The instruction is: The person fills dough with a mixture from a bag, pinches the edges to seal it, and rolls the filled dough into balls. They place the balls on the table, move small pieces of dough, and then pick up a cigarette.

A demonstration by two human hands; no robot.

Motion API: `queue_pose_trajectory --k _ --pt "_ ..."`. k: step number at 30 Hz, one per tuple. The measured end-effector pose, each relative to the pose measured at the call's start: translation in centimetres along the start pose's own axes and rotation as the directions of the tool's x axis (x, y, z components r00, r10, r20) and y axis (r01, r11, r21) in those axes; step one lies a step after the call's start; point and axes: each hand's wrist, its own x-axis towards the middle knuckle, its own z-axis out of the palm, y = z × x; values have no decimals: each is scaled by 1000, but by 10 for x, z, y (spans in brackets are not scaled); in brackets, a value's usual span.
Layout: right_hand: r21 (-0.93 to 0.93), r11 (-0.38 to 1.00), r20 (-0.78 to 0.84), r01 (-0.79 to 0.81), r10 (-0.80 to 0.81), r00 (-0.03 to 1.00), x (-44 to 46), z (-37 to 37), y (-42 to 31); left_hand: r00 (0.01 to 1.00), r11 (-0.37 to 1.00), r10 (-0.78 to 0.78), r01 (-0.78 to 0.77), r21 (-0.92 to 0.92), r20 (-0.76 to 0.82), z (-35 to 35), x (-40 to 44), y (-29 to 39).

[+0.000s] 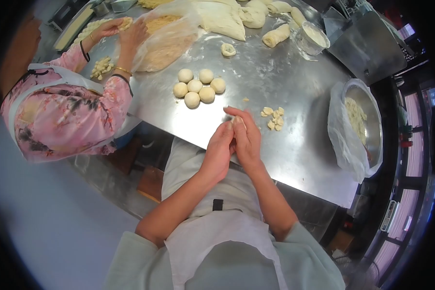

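Note:
Over the near edge of the steel table, my left hand (219, 150) and my right hand (247, 142) are cupped together, palms facing. A small pale bit shows between the thumbs; whatever they enclose is otherwise hidden. Ahead and to the left sits a cluster of several round dough balls (195, 86), touching or close together. Just right of my right hand lie several small pale dough pieces (274, 119). Farther back on the table is a small ring-like dough piece (228, 50) with a greenish centre.
A co-worker (72, 108) in pink stands at the left, hands at a plastic-covered orange-brown mass (166, 46). Dough slabs (220, 19) and a dough roll (276, 36) lie at the back, near a flour tub (312, 38). A plastic-lined steel bowl (374, 130) stands right.

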Motion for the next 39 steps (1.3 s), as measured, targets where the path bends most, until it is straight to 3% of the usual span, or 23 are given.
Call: queue_pose_trajectory --k 2,5,7,9,11,13,17,19,20,21,23,27,32,34,36,39 --pt "308 929 90 -206 187 978 2 3 -23 997 997 81 -81 -10 -9 -14 5 -9" --pt "501 833 219 -235 140 966 6 -18 -38 999 993 45 -43 106 -15 -24 2 1" --pt "268 937 199 -223 173 965 5 -14 -45 999 989 37 -35 146 -8 -15 -2 4" --pt "21 966 312 -257 238 920 5 -16 -46 999 977 9 -17 212 41 -13 1 7" --pt "128 967 176 -221 198 964 0 -6 -42 993 956 -43 10 294 107 -20 3 7" --pt "200 961 96 -190 174 980 -3 -2 -34 995 981 16 -35 192 100 -5 -7 12" --pt "69 995 47 -71 68 997 1 3 -19 998 995 38 -44 93 58 -6 -14 6" --pt "118 989 94 -90 79 992 3 10 -31 995 985 77 -87 151 68 -17 -10 4" --pt "235 954 188 -186 143 972 3 4 -34 993 978 96 -107 179 71 -21 -8 5" --pt "338 897 284 -285 192 939 5 -7 -36 994 982 58 -74 175 96 -25 -8 8" --pt "344 857 394 -384 239 887 9 -14 -43 989 986 -16 -9 167 150 -29 -8 16" --pt "92 894 418 -439 366 832 12 -19 -39 981 968 -105 63 241 165 -20 -2 16" --pt "174 949 133 -262 241 961 3 1 -32 993 995 -26 14 98 119 -14 -8 7" --pt "192 957 130 -217 194 972 1 6 -31 994 986 35 -51 158 99 -23 -7 3" --pt "459 802 317 -382 254 914 0 -8 -28 992 987 17 -37 160 122 -30 -8 3" --pt "227 876 384 -426 321 866 8 -19 -37 978 990 -95 73 123 184 -35 -7 11"
